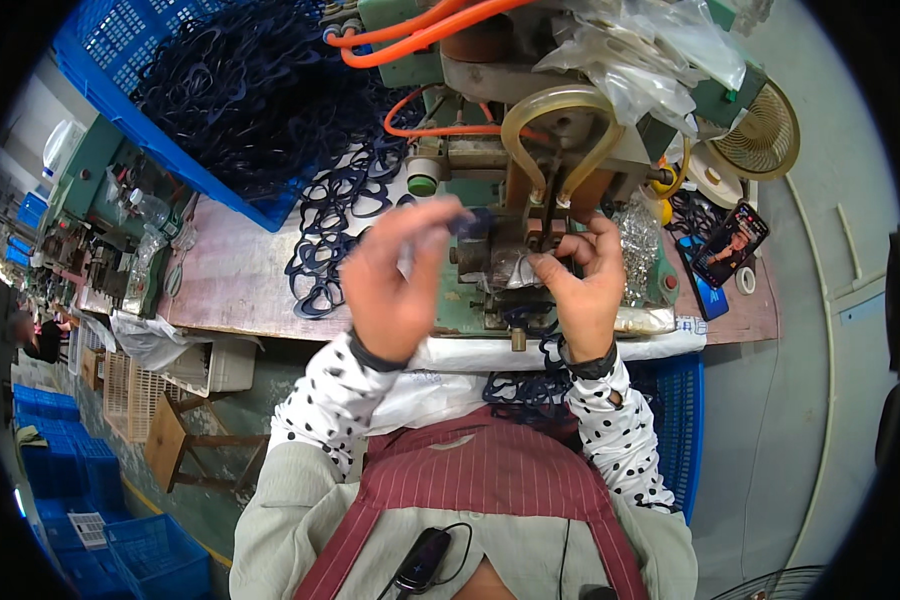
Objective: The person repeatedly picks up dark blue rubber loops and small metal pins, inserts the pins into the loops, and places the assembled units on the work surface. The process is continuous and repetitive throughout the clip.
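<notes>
Cluttered workshop counter (240, 290), centre frame: green press machine (530, 200), dark blue frame-shaped parts (335, 235) spilling from blue crate (110, 70) upper left. Left hand (390, 280) blurred, fingers pinched on one dark part (470, 220). Right hand (585, 280) at the tooling, fingers curled, grip unclear. Risk: fingers caught under the press, so near its jaws.

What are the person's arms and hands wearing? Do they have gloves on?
No gloves: both hands are bare. The left hand and the right hand each come out of a long white sleeve covered in black polka dots. Each sleeve ends in a dark band at the wrist, and the right sleeve has a small hole just above that band.
</notes>
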`<move>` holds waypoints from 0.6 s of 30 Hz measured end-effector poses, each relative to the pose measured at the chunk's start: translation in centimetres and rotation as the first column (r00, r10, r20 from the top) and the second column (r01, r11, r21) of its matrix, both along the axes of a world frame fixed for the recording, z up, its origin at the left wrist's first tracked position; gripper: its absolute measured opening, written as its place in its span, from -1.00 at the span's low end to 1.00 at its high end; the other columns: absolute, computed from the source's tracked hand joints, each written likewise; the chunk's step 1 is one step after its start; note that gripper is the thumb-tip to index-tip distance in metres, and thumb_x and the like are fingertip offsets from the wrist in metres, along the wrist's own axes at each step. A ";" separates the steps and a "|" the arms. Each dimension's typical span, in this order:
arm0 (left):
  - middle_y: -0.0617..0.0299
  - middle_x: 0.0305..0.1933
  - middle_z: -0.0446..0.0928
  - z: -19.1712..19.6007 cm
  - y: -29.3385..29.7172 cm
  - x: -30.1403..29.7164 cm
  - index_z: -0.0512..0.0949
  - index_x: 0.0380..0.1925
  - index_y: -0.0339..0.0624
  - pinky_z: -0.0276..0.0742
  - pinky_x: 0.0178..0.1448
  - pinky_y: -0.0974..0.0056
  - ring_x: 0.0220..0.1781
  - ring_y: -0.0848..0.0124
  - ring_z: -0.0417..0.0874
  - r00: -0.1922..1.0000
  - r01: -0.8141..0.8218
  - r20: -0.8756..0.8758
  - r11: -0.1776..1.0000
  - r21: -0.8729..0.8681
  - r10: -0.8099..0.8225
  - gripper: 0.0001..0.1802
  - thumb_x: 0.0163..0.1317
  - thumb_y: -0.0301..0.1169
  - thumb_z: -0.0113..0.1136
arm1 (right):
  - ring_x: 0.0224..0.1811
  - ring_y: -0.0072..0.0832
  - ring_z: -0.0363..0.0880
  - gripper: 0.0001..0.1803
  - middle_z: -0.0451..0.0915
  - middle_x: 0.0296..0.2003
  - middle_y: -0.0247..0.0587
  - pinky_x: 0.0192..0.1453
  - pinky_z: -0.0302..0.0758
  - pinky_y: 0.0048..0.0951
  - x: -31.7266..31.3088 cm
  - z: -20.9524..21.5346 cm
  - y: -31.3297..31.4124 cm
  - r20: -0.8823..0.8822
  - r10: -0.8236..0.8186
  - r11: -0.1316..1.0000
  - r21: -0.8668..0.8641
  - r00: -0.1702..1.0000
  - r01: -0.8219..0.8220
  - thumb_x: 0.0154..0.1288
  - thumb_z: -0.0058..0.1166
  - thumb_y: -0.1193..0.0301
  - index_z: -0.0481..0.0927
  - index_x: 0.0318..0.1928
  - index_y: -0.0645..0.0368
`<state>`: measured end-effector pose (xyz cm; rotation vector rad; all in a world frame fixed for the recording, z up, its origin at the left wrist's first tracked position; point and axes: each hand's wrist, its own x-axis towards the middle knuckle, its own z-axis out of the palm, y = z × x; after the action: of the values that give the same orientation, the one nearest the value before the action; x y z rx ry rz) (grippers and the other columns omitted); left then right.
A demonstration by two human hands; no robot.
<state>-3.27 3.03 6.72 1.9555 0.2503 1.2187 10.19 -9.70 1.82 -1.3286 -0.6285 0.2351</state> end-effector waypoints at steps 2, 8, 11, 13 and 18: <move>0.09 -0.09 0.67 -1.3 -0.6 -0.5 0.60 -0.07 -0.25 0.55 -0.01 0.16 -0.12 0.17 0.65 0.985 0.169 -0.061 0.838 0.520 -0.161 -0.60 0.00 -0.56 0.23 | -0.20 -0.55 0.58 -0.39 0.65 -0.28 -0.17 -0.06 0.50 -0.52 0.3 -0.2 0.0 0.033 0.003 1.000 -0.010 0.999 -0.003 0.09 0.28 0.62 0.30 0.14 0.40; -0.03 0.06 0.61 -6.1 -3.5 1.3 0.58 0.00 -0.31 0.54 0.22 0.04 0.04 0.16 0.67 0.913 0.360 -0.107 0.656 0.664 -0.393 -0.64 0.16 -0.50 0.17 | -0.15 -0.49 0.62 -0.52 0.66 -0.24 -0.16 -0.03 0.53 -0.50 5.1 -1.6 -2.7 0.205 -0.168 0.978 -0.092 0.964 0.190 0.15 0.23 0.61 0.47 0.11 0.28; -0.04 0.06 0.60 -6.6 -3.2 2.0 0.58 0.01 -0.32 0.52 0.24 0.03 0.06 0.16 0.66 0.906 0.383 -0.124 0.659 0.647 -0.404 -0.60 0.13 -0.48 0.23 | -0.17 -0.48 0.63 -0.63 0.67 -0.22 -0.18 -0.05 0.54 -0.49 9.5 -5.0 -5.9 0.341 -0.397 0.867 -0.165 0.852 0.470 0.20 0.20 0.58 0.54 0.05 0.25; -0.04 0.07 0.60 -6.6 -3.3 1.9 0.57 0.03 -0.32 0.52 0.25 0.03 0.07 0.16 0.66 0.904 0.383 -0.101 0.682 0.623 -0.415 -0.57 0.10 -0.48 0.27 | -0.22 -0.50 0.64 -0.68 0.68 -0.26 -0.19 -0.11 0.54 -0.48 11.4 -7.1 -7.9 0.340 -0.429 0.795 -0.299 0.837 0.528 0.21 0.21 0.53 0.57 0.00 0.26; -0.04 0.09 0.60 -6.8 -3.3 1.8 0.58 0.02 -0.32 0.52 0.24 0.02 0.05 0.16 0.67 0.896 0.406 -0.103 0.704 0.583 -0.431 -0.54 0.04 -0.53 0.28 | -0.34 -0.42 0.64 -0.71 0.67 -0.37 -0.16 -0.21 0.53 -0.42 11.3 -8.7 -8.5 0.440 -0.310 0.752 -0.429 0.843 0.500 0.21 0.22 0.46 0.62 -0.04 0.21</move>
<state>-1.45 -0.27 -0.07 2.3271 -0.6612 1.0956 21.52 -18.19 -6.84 -2.0444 -0.5557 -0.2184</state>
